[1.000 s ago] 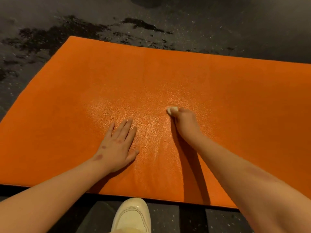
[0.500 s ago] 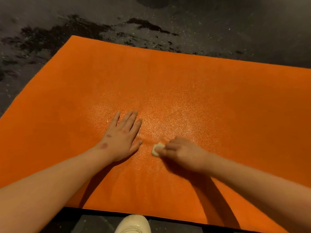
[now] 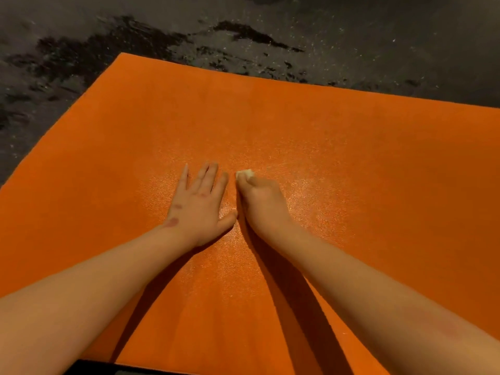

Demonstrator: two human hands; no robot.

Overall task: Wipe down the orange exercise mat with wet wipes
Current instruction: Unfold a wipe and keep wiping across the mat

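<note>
The orange exercise mat (image 3: 351,163) lies flat on the floor and fills most of the view. My left hand (image 3: 198,204) rests flat on it, fingers straight and spread, near the middle. Right beside it, my right hand (image 3: 261,203) has its fingers curled round a small bunched white wet wipe (image 3: 244,174) and presses it onto the mat. Only the front tip of the wipe shows beyond the fingers. The mat's surface around both hands glistens as if damp.
Dark grey speckled floor (image 3: 351,36) surrounds the mat, with darker wet-looking patches (image 3: 81,58) beyond the far left corner. The mat's near edge runs along the bottom of the view, its left edge along the diagonal at left.
My right hand with the wipe has swept from near me forward, stopping next to my left fingertips. My left hand stayed pressed flat. The view shifted forward; the white shoe is out of sight.
</note>
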